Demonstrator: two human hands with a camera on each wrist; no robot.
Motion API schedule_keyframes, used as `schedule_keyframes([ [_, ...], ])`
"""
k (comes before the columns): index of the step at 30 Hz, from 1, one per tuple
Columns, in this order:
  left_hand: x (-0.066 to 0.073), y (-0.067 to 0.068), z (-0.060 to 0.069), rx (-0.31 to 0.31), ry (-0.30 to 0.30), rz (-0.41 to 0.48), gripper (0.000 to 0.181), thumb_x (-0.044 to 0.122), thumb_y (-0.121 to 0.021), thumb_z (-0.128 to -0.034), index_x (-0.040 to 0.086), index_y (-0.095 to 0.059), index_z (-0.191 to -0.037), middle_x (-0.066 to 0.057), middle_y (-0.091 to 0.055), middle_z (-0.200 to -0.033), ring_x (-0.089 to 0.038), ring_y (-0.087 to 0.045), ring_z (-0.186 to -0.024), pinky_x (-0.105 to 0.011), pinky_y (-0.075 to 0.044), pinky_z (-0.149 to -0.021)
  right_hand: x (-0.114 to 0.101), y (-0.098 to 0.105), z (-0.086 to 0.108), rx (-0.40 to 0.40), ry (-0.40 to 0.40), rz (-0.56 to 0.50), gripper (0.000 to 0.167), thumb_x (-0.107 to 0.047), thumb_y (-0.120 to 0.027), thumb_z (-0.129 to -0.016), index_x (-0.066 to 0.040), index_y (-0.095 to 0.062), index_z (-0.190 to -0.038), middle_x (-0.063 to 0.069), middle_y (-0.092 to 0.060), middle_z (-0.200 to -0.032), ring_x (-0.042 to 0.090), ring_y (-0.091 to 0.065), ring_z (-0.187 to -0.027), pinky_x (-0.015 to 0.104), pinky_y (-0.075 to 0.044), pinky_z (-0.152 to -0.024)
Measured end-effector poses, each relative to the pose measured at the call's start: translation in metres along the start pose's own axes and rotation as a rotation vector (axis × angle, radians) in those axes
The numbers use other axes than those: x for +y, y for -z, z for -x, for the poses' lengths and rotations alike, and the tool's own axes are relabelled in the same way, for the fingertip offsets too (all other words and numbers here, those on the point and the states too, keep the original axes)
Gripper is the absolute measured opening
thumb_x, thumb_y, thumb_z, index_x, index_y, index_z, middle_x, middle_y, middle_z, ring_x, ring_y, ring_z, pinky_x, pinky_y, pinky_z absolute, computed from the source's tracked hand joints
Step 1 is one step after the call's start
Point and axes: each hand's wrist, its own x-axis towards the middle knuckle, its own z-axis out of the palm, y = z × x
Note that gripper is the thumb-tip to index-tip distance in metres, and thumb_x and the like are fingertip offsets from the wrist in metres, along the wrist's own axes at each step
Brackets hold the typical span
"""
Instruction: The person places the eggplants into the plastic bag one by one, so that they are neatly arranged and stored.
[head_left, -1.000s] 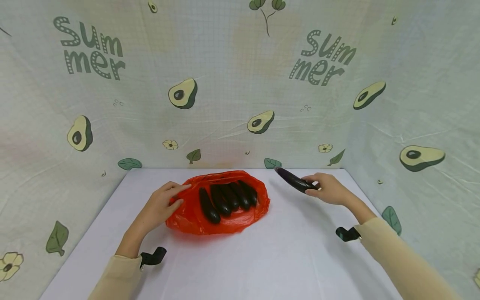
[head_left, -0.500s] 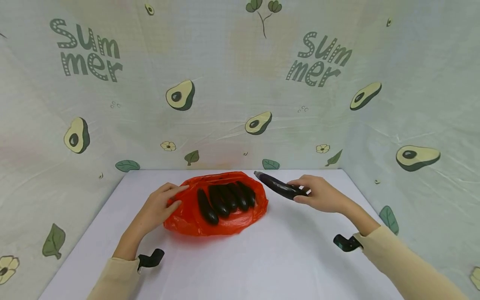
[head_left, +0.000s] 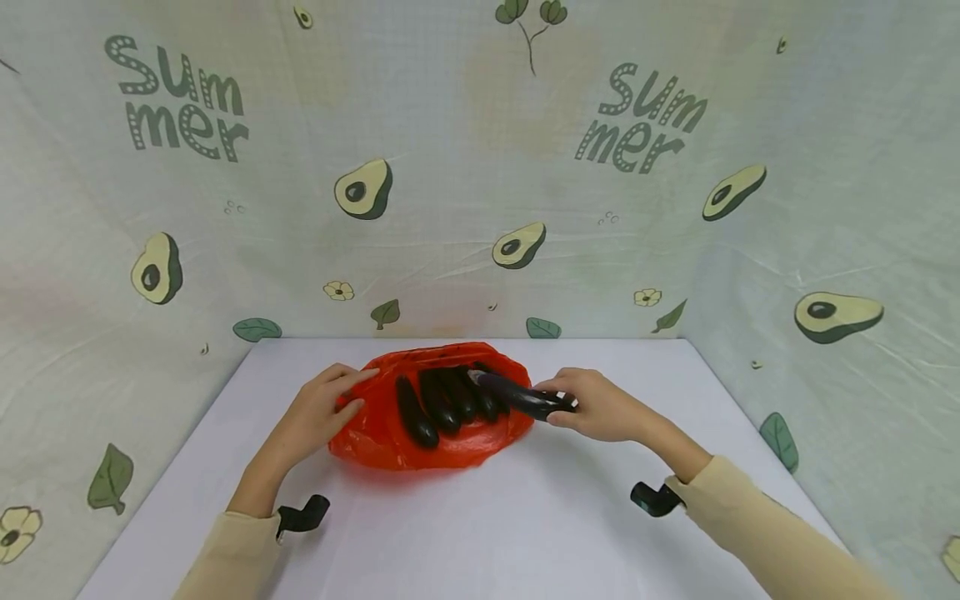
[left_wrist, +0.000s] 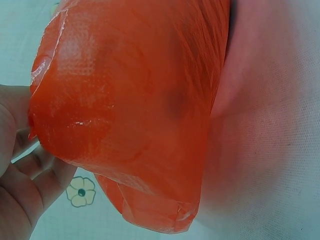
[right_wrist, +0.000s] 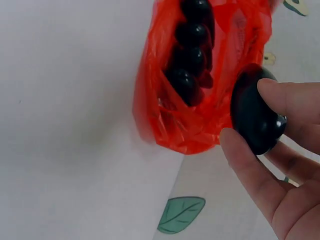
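An open red plastic bag [head_left: 442,454] lies on the white table with several dark eggplants [head_left: 417,414] side by side in it. My left hand [head_left: 318,417] holds the bag's rim at its left end; in the left wrist view the thumb and fingers meet the bag's edge, partly hidden by the plastic. My right hand [head_left: 600,406] grips another eggplant [head_left: 521,397] by its rounded end. This one's stem end points left over the bag's opening, above the others. The right wrist view shows the held eggplant [right_wrist: 252,112] between thumb and fingers, beside the bag's mouth.
The white table [head_left: 480,533] extends in front of the bag and to both sides. Behind it stands a pale cloth backdrop [head_left: 442,275] printed with avocados and leaves. Each wrist wears a dark camera mount [head_left: 303,514].
My right hand has moved left and slightly nearer with the eggplant, bringing its stem end from the bag's right side to over the opening. The left hand stays at the rim.
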Motion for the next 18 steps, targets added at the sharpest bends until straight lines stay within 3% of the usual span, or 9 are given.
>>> schedule_keyframes([
  [10, 0.001, 0.001, 0.0, 0.01, -0.018, -0.006, 0.053, -0.001, -0.076, -0.0954, 0.01, -0.065, -0.146, -0.008, -0.065, -0.122, -0.026, -0.063, -0.107, -0.045, -0.064, -0.087, -0.019, -0.02, -0.014, 0.048, 0.007, 0.001, 0.036, -0.013, -0.08, -0.095, -0.009, -0.074, -0.131, -0.001, -0.068, -0.102, 0.014, -0.059, -0.089, 0.027, -0.055, -0.075],
  [18, -0.001, -0.001, 0.0, 0.014, -0.02, -0.003, 0.053, -0.001, -0.076, -0.0947, 0.01, -0.066, -0.145, -0.007, -0.065, -0.121, -0.026, -0.063, -0.108, -0.043, -0.065, -0.086, -0.034, -0.039, -0.027, 0.041, -0.052, -0.001, 0.04, -0.018, -0.08, -0.095, -0.01, -0.073, -0.134, 0.005, -0.071, -0.115, 0.017, -0.058, -0.098, 0.03, -0.055, -0.08],
])
